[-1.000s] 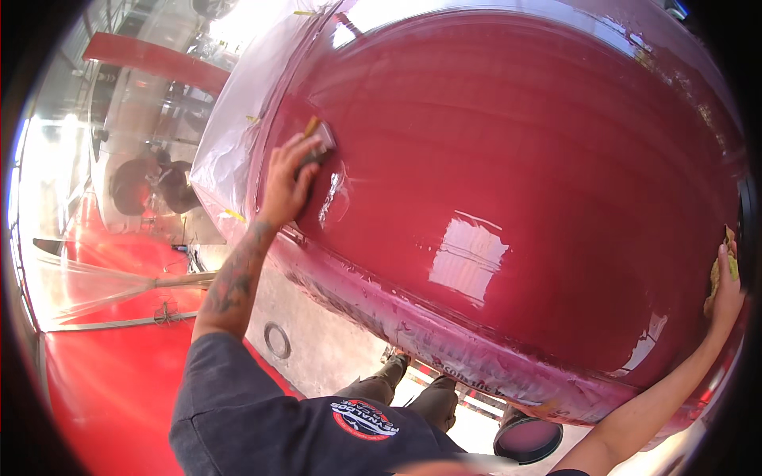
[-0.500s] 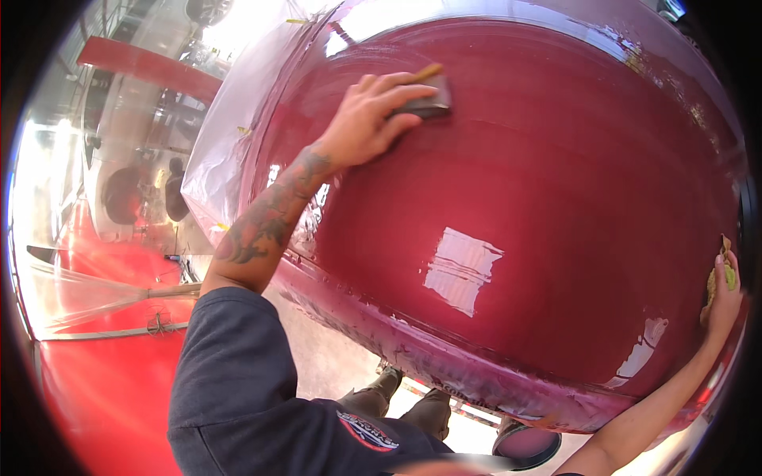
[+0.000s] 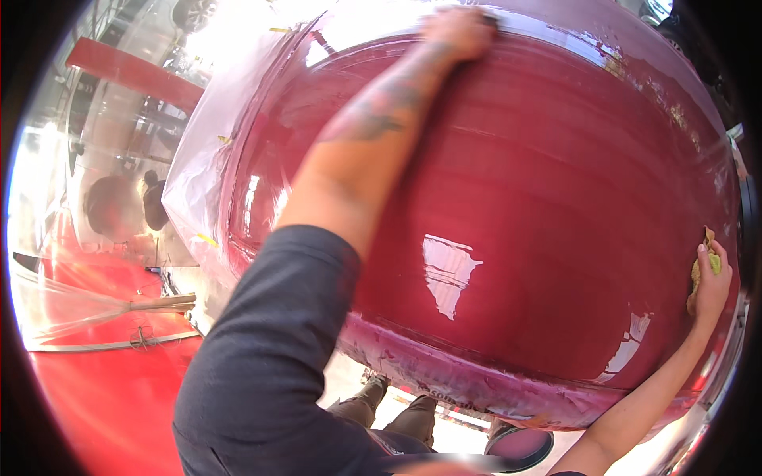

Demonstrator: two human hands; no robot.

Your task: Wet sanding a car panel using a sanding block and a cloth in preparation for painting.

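A glossy dark red car panel point(image 3: 540, 198), broad and curved, fills the middle of the head view. My left hand point(image 3: 460, 33) is stretched to its far edge, fingers closed round a sanding block point(image 3: 491, 19). Only a dark end of the block shows, and the hand is somewhat blurred. On the panel's right side, my right hand point(image 3: 714, 279) grips a crumpled yellow-green cloth point(image 3: 695, 279) against the surface. White reflections lie across the near part of the panel.
Clear plastic sheeting point(image 3: 194, 170) hangs along the panel's left side. A pinkish, scuffed lower edge point(image 3: 444, 365) runs along the front, near my legs. A round dark container point(image 3: 520, 446) stands on the floor below it. Red surfaces point(image 3: 87, 389) lie at the left.
My left hand has slid the block away from me and to the right, up to the panel's far edge. My right hand keeps its hold on the cloth at the right side.
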